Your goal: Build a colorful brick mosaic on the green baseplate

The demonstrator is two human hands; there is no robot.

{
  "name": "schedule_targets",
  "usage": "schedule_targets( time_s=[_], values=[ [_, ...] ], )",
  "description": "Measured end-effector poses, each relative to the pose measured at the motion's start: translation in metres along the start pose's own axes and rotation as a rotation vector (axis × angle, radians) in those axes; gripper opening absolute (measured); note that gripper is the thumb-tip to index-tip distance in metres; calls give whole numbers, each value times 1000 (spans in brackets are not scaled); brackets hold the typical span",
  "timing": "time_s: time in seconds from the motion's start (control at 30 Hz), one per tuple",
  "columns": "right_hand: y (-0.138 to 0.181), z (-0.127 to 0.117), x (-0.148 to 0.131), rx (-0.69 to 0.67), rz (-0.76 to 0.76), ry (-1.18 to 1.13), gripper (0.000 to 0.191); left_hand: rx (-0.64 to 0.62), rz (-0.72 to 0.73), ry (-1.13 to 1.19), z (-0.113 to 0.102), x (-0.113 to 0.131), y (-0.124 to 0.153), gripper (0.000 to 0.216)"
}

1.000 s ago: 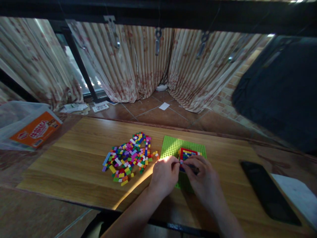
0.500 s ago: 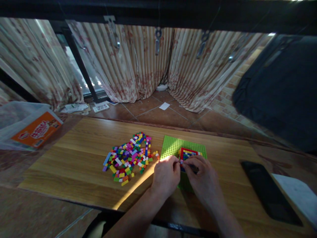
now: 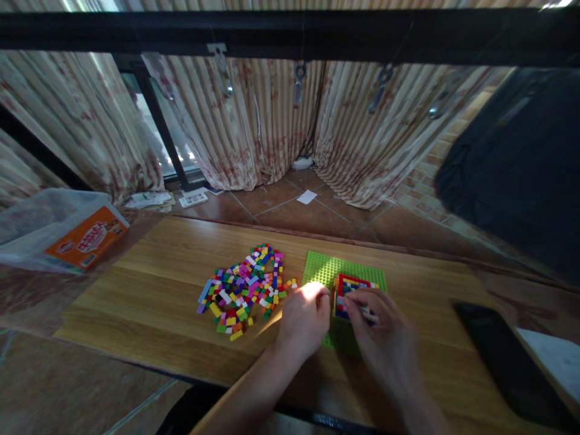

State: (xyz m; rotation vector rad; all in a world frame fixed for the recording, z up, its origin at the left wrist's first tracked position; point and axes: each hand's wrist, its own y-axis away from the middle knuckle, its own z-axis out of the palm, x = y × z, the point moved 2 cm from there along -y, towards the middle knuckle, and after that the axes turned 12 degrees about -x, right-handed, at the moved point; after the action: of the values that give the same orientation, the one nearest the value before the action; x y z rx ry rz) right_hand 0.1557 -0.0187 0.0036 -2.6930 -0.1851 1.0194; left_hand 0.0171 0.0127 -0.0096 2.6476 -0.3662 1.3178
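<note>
Partly built: colourful square (image 3: 351,286) on green baseplate (image 3: 324,272).
Left hand (image 3: 304,319) curls against it, grip unclear; right hand (image 3: 383,332) pinches a pale piece (image 3: 366,312); loose bricks (image 3: 244,289) lie heaped left of centre.

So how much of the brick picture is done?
Done: a red-edged square of bricks sits on the green baseplate. In hand: the left hand touches the plate while the right hand works at the square's near edge. Left: much of the plate is bare, and a pile of loose bricks lies beside it.
</note>
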Motion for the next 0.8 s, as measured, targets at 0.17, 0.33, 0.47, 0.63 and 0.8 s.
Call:
schedule_targets(
  time_s=[0.17, 0.33, 0.47, 0.63, 0.8],
  values=[
    [1, 13, -24, -48, -97, -29, 12, 92, -74, 76, -24, -8, -5, 21],
    [3, 47, -39, -173, -199, -22, 15, 133, -72, 143, -42, -20, -6, 19],
    [-1, 71, -41, -210, -197, 47, 20, 197, -58, 163, -57, -33, -5, 21],
    [-12, 87, -44, -245, -171, 114, 23, 269, -78, 205, -75, -49, -5, 19],
    [-16, 96, -43, -227, -184, 126, 21, 278, -68, 279, -82, -51, -6, 18]
  ],
)
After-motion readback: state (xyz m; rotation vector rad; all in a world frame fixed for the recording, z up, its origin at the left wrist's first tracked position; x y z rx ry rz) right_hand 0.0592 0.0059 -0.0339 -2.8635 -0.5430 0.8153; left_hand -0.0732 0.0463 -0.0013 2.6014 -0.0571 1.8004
